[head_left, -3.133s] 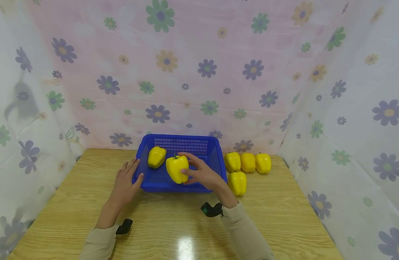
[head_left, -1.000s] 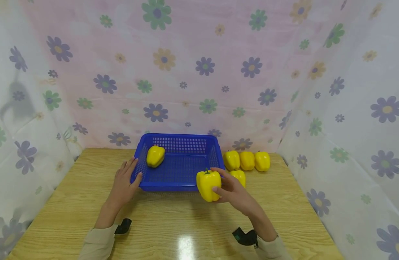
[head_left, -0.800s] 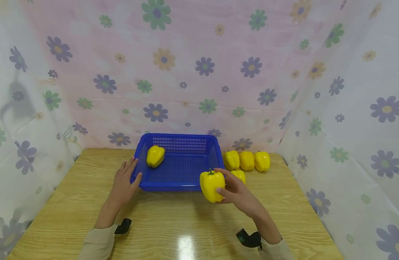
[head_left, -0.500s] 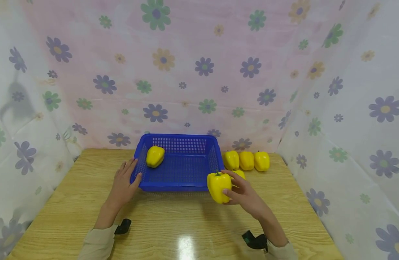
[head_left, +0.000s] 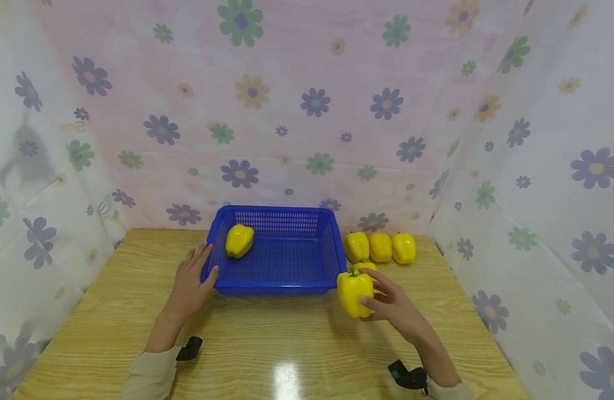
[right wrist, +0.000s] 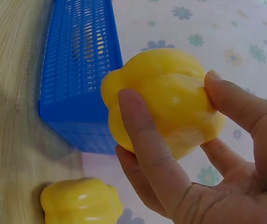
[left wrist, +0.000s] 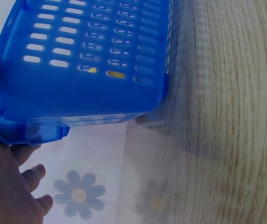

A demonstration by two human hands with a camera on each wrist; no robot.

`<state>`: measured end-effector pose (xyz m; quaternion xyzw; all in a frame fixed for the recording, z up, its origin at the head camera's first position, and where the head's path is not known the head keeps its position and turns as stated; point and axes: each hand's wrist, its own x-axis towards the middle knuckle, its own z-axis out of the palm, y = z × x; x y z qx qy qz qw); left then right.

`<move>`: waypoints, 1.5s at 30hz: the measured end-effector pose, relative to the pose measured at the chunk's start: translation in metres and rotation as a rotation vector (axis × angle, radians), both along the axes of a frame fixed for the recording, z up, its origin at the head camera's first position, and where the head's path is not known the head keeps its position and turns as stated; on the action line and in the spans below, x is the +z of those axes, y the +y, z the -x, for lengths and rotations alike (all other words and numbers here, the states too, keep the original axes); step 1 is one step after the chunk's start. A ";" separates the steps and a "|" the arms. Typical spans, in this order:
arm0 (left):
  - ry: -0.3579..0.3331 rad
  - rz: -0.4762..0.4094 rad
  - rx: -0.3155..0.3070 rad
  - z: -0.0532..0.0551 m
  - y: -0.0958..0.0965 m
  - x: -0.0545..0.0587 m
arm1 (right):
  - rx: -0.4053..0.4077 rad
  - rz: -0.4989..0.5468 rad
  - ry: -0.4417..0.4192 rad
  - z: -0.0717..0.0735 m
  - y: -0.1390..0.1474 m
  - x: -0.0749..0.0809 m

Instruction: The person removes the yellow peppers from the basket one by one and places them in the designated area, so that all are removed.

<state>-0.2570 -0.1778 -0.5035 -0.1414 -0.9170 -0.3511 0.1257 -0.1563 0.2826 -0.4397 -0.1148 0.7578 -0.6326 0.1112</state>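
My right hand (head_left: 394, 308) grips a yellow bell pepper (head_left: 354, 294), thumb and fingers around its sides, just off the front right corner of a blue plastic basket (head_left: 274, 287). In the right wrist view this held pepper (right wrist: 171, 102) is up off the table. Behind it, partly hidden, another yellow bell pepper (head_left: 365, 266) stands on the table. My left hand (head_left: 189, 283) rests against the basket's left rim, its fingers lying loosely along the outside. One yellow bell pepper (head_left: 239, 241) lies inside the basket, at its left end.
Three yellow bell peppers (head_left: 380, 247) stand in a row right of the basket, near the back edge of the wooden table (head_left: 247, 344). Flower-patterned curtains (head_left: 287, 111) close off the back and both sides.
My right hand has carried the held pepper out from over the basket, rightward and toward me, to beside the front right corner. My left hand stays at the rim.
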 end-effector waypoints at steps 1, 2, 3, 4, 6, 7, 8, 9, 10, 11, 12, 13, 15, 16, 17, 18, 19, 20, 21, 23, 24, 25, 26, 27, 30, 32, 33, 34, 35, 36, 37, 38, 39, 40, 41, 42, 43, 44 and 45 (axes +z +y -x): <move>-0.004 0.003 0.000 0.000 0.000 0.000 | -0.004 0.004 -0.003 -0.001 0.002 0.000; -0.007 0.006 -0.001 0.000 0.000 0.001 | -0.010 0.006 -0.005 -0.002 0.005 -0.001; -0.010 0.010 -0.001 0.000 0.000 0.001 | -0.017 0.008 -0.008 -0.002 0.007 -0.001; -0.012 0.014 -0.002 0.000 0.000 0.002 | -0.026 0.007 -0.010 -0.003 0.010 -0.001; -0.011 0.029 0.000 -0.001 0.000 0.003 | -0.045 -0.001 -0.015 -0.004 0.015 -0.002; -0.008 0.037 0.000 -0.001 0.000 0.004 | -0.057 -0.005 -0.021 -0.005 0.017 -0.002; -0.006 0.046 0.001 -0.002 0.000 0.005 | -0.066 -0.009 -0.026 -0.005 0.019 -0.002; -0.005 0.054 0.001 -0.002 0.000 0.006 | -0.075 -0.012 -0.032 -0.005 0.021 -0.003; -0.004 0.063 0.001 -0.003 0.000 0.006 | -0.080 -0.016 -0.036 -0.006 0.024 -0.003; -0.005 0.073 0.001 -0.003 0.000 0.007 | -0.084 -0.018 -0.040 -0.006 0.026 -0.004; -0.007 0.079 0.001 -0.004 0.000 0.008 | -0.088 -0.020 -0.043 -0.006 0.028 -0.005; -0.009 0.085 0.002 -0.004 0.000 0.008 | -0.090 -0.019 -0.044 -0.006 0.030 -0.006; -0.019 0.094 0.003 -0.004 0.000 0.009 | -0.090 -0.018 -0.043 -0.005 0.035 -0.008; -0.023 0.098 0.004 -0.004 0.000 0.009 | -0.092 -0.017 -0.042 -0.005 0.037 -0.009; -0.027 0.099 0.004 -0.004 0.000 0.009 | -0.095 -0.017 -0.040 -0.004 0.040 -0.011; -0.028 0.100 0.005 -0.004 0.000 0.009 | -0.098 -0.015 -0.037 -0.004 0.042 -0.012; -0.029 0.102 0.005 -0.004 0.000 0.009 | -0.100 -0.015 -0.035 -0.003 0.044 -0.013; -0.029 0.103 0.005 -0.004 0.000 0.009 | -0.101 -0.014 -0.035 -0.003 0.046 -0.014; -0.027 0.103 0.006 -0.003 0.000 0.009 | -0.102 -0.012 -0.034 -0.002 0.049 -0.015; -0.025 0.105 0.007 -0.003 0.000 0.009 | -0.100 -0.009 -0.034 -0.001 0.053 -0.018; -0.022 0.107 0.008 -0.003 0.000 0.008 | -0.098 -0.007 -0.033 -0.001 0.054 -0.019; -0.021 0.109 0.009 -0.003 0.001 0.008 | -0.097 -0.007 -0.033 0.000 0.056 -0.020; -0.019 0.108 0.010 -0.003 0.001 0.008 | -0.097 -0.006 -0.032 0.001 0.058 -0.022; -0.018 0.110 0.011 -0.003 0.001 0.008 | -0.098 -0.006 -0.031 0.002 0.060 -0.023; -0.012 0.117 0.016 -0.003 0.001 0.007 | -0.105 -0.004 -0.027 0.004 0.065 -0.026; -0.012 0.119 0.018 -0.003 0.001 0.007 | -0.108 -0.002 -0.027 0.005 0.068 -0.028; -0.011 0.120 0.019 -0.003 0.001 0.007 | -0.108 -0.001 -0.027 0.006 0.070 -0.029; -0.011 0.119 0.018 -0.003 0.001 0.007 | -0.109 -0.003 -0.027 0.006 0.072 -0.030; -0.010 0.118 0.018 -0.003 0.001 0.007 | -0.109 -0.005 -0.028 0.007 0.074 -0.031; -0.010 0.118 0.018 -0.003 0.001 0.007 | -0.113 -0.006 -0.033 0.008 0.076 -0.032; -0.009 0.117 0.018 -0.003 0.001 0.007 | -0.111 -0.012 -0.033 0.009 0.078 -0.033; -0.009 0.116 0.018 -0.003 0.001 0.007 | -0.113 -0.017 -0.035 0.009 0.080 -0.033; -0.008 0.115 0.017 -0.004 0.001 0.008 | -0.113 -0.021 -0.037 0.010 0.082 -0.034; -0.009 0.114 0.017 -0.004 0.001 0.008 | -0.113 -0.027 -0.037 0.011 0.084 -0.035; -0.010 0.114 0.017 -0.004 0.001 0.008 | -0.112 -0.029 -0.039 0.012 0.086 -0.036; -0.012 0.113 0.018 -0.004 0.001 0.008 | -0.117 -0.034 -0.043 0.013 0.089 -0.037; -0.014 0.111 0.017 -0.004 0.001 0.009 | -0.114 -0.038 -0.042 0.014 0.091 -0.038; -0.017 0.110 0.017 -0.004 0.001 0.008 | -0.116 -0.040 -0.044 0.015 0.093 -0.038; -0.017 0.110 0.017 -0.004 0.001 0.008 | -0.118 -0.042 -0.047 0.017 0.096 -0.040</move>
